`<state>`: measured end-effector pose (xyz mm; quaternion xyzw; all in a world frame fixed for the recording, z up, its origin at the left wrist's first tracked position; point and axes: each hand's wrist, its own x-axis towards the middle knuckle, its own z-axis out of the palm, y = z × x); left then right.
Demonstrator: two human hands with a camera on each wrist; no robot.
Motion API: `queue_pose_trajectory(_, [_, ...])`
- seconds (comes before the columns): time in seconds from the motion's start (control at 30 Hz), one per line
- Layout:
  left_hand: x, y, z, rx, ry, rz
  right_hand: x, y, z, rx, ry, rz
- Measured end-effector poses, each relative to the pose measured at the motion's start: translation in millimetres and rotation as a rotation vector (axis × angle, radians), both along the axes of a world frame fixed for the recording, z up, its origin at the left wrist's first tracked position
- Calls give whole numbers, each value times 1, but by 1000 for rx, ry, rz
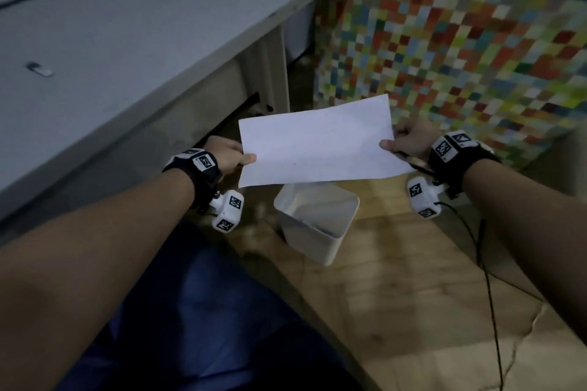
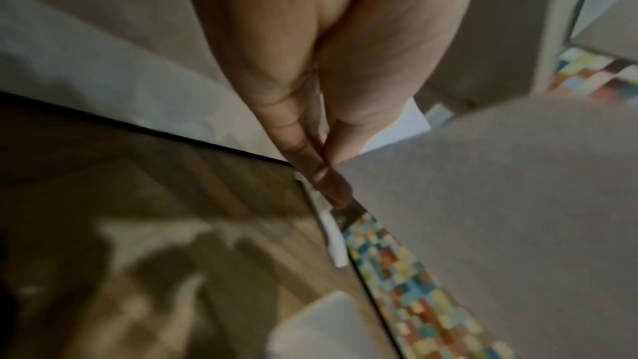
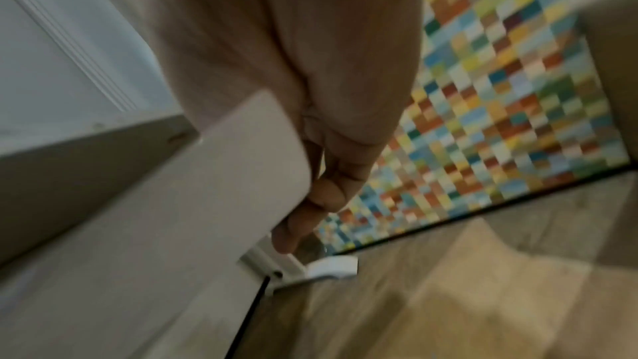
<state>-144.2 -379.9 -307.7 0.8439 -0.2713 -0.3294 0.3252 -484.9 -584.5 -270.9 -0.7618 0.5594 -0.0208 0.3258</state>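
Observation:
A blank white sheet of paper (image 1: 317, 143) is held flat in the air between both hands, above a white square bin (image 1: 317, 222) on the floor. My left hand (image 1: 232, 157) pinches the sheet's left edge, thumb on top. My right hand (image 1: 403, 143) pinches its right edge the same way. In the left wrist view the fingers (image 2: 324, 174) clamp the paper (image 2: 500, 214) at its edge. In the right wrist view the fingers (image 3: 321, 201) lie under the paper (image 3: 172, 214), which curls over them.
A grey desk (image 1: 127, 41) runs along the left, with a small dark and white object (image 1: 39, 69) on top. A panel of small multicoloured squares (image 1: 460, 25) stands behind. The floor (image 1: 397, 279) is wood. A black cable (image 1: 486, 279) hangs from my right wrist. My blue-clad leg (image 1: 206, 311) is below.

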Motion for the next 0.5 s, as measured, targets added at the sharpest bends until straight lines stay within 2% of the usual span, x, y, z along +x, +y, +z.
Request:
queue_pose_trajectory(0.17, [51,48,-41,148,-61,96,57,27,-95,151,-25,74])
queue_pose_trajectory(0.3, [69,68,-66,226,-81,119,80,45,-148,202,6,108])
queue_pose_trajectory(0.4, [66,72,-72,251,-86,114,90,48,-166,199,58,125])
queue_pose_trajectory(0.5, [60,72,-73,284,-106,90,97,44,-163,184,58,90])
